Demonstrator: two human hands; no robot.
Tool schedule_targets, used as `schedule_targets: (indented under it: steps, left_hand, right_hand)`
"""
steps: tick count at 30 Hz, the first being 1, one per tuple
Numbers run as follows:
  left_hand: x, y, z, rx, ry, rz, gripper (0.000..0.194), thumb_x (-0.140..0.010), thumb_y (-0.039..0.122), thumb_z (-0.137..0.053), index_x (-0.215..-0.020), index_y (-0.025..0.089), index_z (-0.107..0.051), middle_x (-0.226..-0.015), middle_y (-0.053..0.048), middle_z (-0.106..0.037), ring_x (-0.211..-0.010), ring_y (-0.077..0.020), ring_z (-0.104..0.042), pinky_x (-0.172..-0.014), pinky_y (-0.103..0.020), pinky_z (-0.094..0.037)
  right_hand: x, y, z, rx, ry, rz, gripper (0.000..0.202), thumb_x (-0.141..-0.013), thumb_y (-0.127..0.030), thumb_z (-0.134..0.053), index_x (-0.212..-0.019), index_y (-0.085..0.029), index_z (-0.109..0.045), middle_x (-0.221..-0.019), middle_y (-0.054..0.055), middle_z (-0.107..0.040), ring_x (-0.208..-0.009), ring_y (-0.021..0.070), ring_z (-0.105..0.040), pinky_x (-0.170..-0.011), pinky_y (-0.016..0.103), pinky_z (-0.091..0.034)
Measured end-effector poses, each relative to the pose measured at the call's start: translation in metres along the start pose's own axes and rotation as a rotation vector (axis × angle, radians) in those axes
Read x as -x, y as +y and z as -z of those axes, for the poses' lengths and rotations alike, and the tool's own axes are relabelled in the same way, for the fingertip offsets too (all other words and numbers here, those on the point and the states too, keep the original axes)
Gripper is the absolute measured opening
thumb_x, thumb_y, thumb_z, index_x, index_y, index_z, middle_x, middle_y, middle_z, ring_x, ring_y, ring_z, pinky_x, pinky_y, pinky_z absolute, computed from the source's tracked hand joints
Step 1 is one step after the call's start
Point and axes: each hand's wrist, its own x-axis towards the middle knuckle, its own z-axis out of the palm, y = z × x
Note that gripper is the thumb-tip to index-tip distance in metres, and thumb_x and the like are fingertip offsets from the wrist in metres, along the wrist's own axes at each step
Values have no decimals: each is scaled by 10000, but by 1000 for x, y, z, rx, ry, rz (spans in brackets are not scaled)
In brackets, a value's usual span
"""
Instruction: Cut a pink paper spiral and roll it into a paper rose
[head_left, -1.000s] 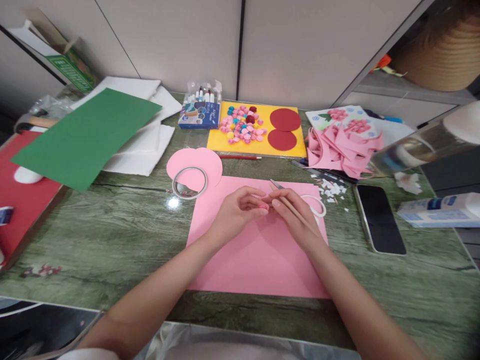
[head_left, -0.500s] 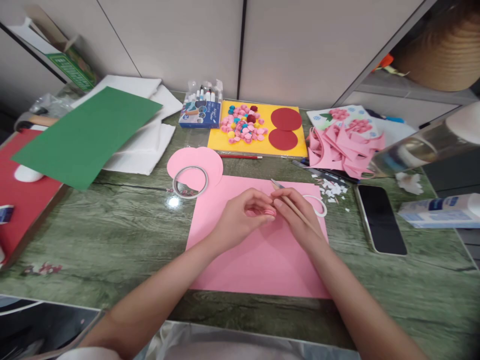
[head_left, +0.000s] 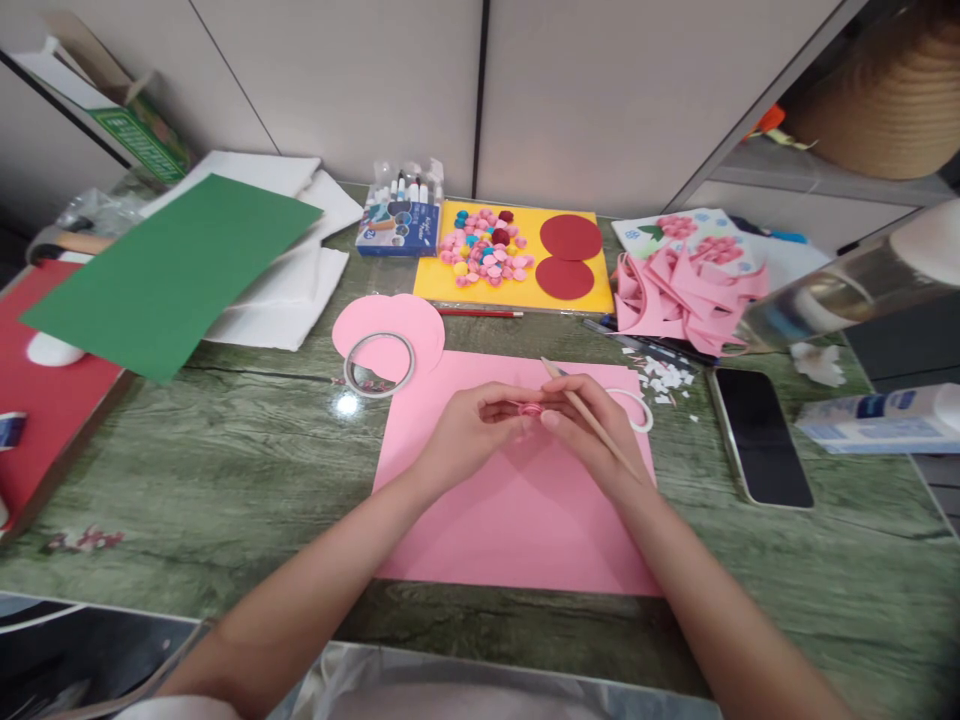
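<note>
Between the fingers of my left hand [head_left: 469,430] is a small rolled coil of pink paper [head_left: 531,409], its ring-like layers facing up. Fingers and thumb of my right hand [head_left: 600,430] touch the coil's right side. A slim tool with a pale wooden handle [head_left: 592,415] and a grey tip lies in the right hand, its tip pointing up and away. Both hands hover over a pink paper sheet [head_left: 517,530]. A white tape ring [head_left: 636,410] lies just right of the right hand, partly covered by it.
Pink paper discs [head_left: 390,312] lie at back left under a tape roll [head_left: 379,365]. A yellow sheet [head_left: 435,295] holds small pink rolls and red circles [head_left: 565,278]. Pink scraps [head_left: 686,295], white bits [head_left: 664,378], a phone [head_left: 761,437] and bottles stand right; a green sheet [head_left: 176,275] lies left.
My fingers have shifted and turned the pink coil, which now sits slightly further left and away from me. The right thumb has moved against it. The tool stays in the right hand.
</note>
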Motion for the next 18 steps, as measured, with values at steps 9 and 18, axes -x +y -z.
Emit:
schedule_targets:
  steps: [9,18]
  left_hand:
    - [0,-8,0,-202,27,-90,228,-751,192,-618,-973,143,-642,-989,-82,-674,-900,-166,-632,-835,-305,-488]
    - [2,-7,-2,-210,88,-112,319,-751,214,-633,-1031,210,-481,-796,-11,-659,-798,-142,-625,-730,-272,-447]
  right_hand:
    - [1,3,-1,75,-11,54,280,-720,-274,-709,-944,-234,-546,-957,31,-639,-881,193,-652,-806,327,-531]
    - [2,-1,-6,156,38,108,201,-750,-294,-678,-899,-236,-556,-887,22,-639,-822,184,-653,-744,331,-544]
